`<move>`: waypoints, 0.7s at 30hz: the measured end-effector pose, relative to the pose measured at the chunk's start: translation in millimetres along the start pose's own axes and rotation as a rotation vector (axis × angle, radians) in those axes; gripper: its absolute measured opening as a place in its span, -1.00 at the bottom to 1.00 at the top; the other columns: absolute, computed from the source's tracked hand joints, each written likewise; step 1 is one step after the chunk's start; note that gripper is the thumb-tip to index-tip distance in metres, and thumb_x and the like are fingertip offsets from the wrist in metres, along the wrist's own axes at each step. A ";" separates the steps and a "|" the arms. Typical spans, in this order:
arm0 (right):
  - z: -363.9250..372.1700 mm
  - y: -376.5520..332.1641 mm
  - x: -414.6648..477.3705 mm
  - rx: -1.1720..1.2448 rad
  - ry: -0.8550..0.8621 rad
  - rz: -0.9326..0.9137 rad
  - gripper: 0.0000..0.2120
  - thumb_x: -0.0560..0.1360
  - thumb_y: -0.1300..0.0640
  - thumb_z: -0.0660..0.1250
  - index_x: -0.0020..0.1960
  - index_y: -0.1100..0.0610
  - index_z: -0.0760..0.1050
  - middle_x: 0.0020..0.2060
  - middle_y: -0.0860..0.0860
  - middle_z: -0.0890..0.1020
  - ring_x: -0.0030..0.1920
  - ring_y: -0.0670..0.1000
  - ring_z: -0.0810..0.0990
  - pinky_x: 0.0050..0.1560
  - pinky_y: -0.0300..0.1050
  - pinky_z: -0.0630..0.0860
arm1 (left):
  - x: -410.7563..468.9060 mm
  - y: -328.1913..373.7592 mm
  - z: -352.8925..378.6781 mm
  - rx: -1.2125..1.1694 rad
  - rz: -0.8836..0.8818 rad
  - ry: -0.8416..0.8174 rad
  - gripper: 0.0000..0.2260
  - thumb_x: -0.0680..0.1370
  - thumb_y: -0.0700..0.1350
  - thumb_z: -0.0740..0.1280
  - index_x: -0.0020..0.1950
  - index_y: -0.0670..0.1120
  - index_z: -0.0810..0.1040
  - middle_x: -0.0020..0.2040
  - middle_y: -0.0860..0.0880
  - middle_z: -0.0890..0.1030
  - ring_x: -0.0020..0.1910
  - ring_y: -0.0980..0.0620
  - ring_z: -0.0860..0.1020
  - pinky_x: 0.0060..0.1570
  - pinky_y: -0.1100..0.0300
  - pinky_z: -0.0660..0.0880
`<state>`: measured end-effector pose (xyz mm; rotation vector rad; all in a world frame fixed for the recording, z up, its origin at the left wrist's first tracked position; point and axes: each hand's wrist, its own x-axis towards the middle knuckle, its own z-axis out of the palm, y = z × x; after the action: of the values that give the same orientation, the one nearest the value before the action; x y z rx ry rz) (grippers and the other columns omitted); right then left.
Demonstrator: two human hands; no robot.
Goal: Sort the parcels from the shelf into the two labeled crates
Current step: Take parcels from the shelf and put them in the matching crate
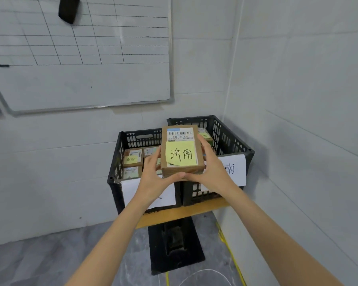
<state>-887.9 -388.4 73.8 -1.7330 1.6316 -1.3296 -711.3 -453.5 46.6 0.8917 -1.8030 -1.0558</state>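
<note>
Bright, even indoor light, soft shadows, sharp centre, wide-angle bending at the edges, slight softness overall.

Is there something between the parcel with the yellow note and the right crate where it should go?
Nothing visible blocks it. Both hands, left hand and right hand, hold the parcel above the crates; the right crate is open-topped, with another parcel already inside.

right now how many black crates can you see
2: left crate and right crate, side by side on the wooden table behind the held parcel.
</note>
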 end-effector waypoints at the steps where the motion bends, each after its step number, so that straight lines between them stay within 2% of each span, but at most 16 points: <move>1: -5.3 9.0 13.2 -0.016 -0.015 -0.007 0.07 0.25 -0.09 0.62 0.57 -0.12 0.04 0.43 -0.19 0.36 0.45 -0.12 0.31 0.44 0.11 0.34 | 13.5 -2.1 8.5 -0.007 -0.007 0.003 -0.05 0.22 0.22 0.54 0.53 0.17 0.18 0.39 0.08 0.31 0.27 0.19 0.42 0.29 0.02 0.46; 4: -24.0 36.6 54.1 -0.057 -0.053 0.003 0.07 0.31 0.04 0.61 0.60 -0.04 0.00 0.49 -0.03 0.31 0.49 -0.05 0.26 0.46 0.14 0.29 | 55.3 -8.1 32.2 -0.016 -0.026 0.040 -0.06 0.22 0.22 0.53 0.52 0.15 0.19 0.36 0.05 0.32 0.28 0.10 0.43 0.27 -0.01 0.48; 6: -39.1 54.3 80.2 -0.076 -0.065 0.002 0.05 0.33 0.05 0.60 0.60 -0.02 0.01 0.49 0.00 0.29 0.49 -0.04 0.26 0.47 0.12 0.28 | 83.1 -12.2 47.3 -0.008 -0.011 0.062 -0.11 0.26 0.20 0.51 0.52 0.14 0.20 0.36 0.04 0.33 0.26 0.25 0.40 0.26 0.09 0.47; 8: -54.3 70.7 104.1 -0.093 -0.076 -0.017 0.03 0.34 0.02 0.60 0.60 -0.03 0.03 0.49 -0.03 0.32 0.48 -0.06 0.27 0.48 0.04 0.27 | 110.4 -16.4 62.6 0.010 0.025 0.083 -0.17 0.33 0.13 0.51 0.52 0.12 0.20 0.38 0.03 0.34 0.19 0.50 0.32 0.15 0.41 0.43; 10: -67.5 85.9 124.1 -0.101 -0.086 -0.029 0.01 0.34 -0.01 0.59 0.59 -0.04 0.05 0.47 -0.07 0.35 0.45 -0.11 0.30 0.44 -0.13 0.29 | 134.8 -22.3 77.3 0.023 0.045 0.100 -0.20 0.38 0.04 0.52 0.53 0.09 0.19 0.37 0.02 0.35 0.15 0.60 0.28 0.05 0.58 0.37; 13: -80.3 108.3 146.1 -0.081 -0.098 -0.010 0.00 0.34 -0.01 0.58 0.59 -0.02 0.06 0.44 -0.10 0.40 0.37 -0.20 0.33 0.24 -0.48 0.23 | 161.6 -30.5 95.0 0.065 0.042 0.096 -0.20 0.39 0.06 0.51 0.53 0.08 0.18 0.36 0.04 0.35 0.17 0.59 0.26 0.04 0.60 0.34; 15: -85.8 122.2 157.8 -0.073 -0.113 0.011 -0.01 0.37 0.00 0.57 0.59 -0.02 0.02 0.44 -0.12 0.39 0.38 -0.21 0.32 0.18 -0.56 0.21 | 175.8 -33.6 104.7 0.070 0.030 0.075 -0.18 0.36 0.14 0.48 0.53 0.10 0.17 0.35 0.07 0.33 0.16 0.60 0.26 0.02 0.63 0.32; 17: -90.7 135.7 170.0 -0.068 -0.138 0.028 -0.02 0.40 0.04 0.55 0.60 -0.04 -0.01 0.46 -0.13 0.36 0.40 -0.20 0.31 0.21 -0.55 0.23 | 189.4 -36.3 112.8 0.059 0.003 0.047 -0.14 0.33 0.21 0.47 0.54 0.12 0.15 0.34 0.11 0.30 0.15 0.60 0.27 -0.02 0.60 0.34; 20: -97.5 154.0 185.8 -0.076 -0.164 0.049 -0.02 0.42 0.15 0.54 0.61 -0.03 -0.04 0.49 -0.10 0.33 0.45 -0.14 0.30 0.40 -0.19 0.31 | 207.8 -41.6 124.7 -0.045 -0.078 0.021 -0.21 0.36 0.33 0.36 0.53 0.18 0.17 0.38 0.10 0.30 0.25 0.31 0.39 0.08 0.40 0.38; 21: -100.0 159.8 189.9 -0.082 -0.170 0.059 -0.01 0.41 0.18 0.53 0.61 -0.03 -0.05 0.49 -0.09 0.32 0.46 -0.13 0.30 0.42 -0.12 0.30 | 214.2 -44.0 128.9 -0.087 -0.101 0.018 -0.27 0.40 0.33 0.32 0.52 0.19 0.19 0.39 0.08 0.32 0.25 0.28 0.42 0.07 0.39 0.40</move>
<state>-1083.2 -570.5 56.3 -1.7775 1.6477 -1.0711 -905.1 -617.0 35.0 0.9446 -1.6980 -1.1775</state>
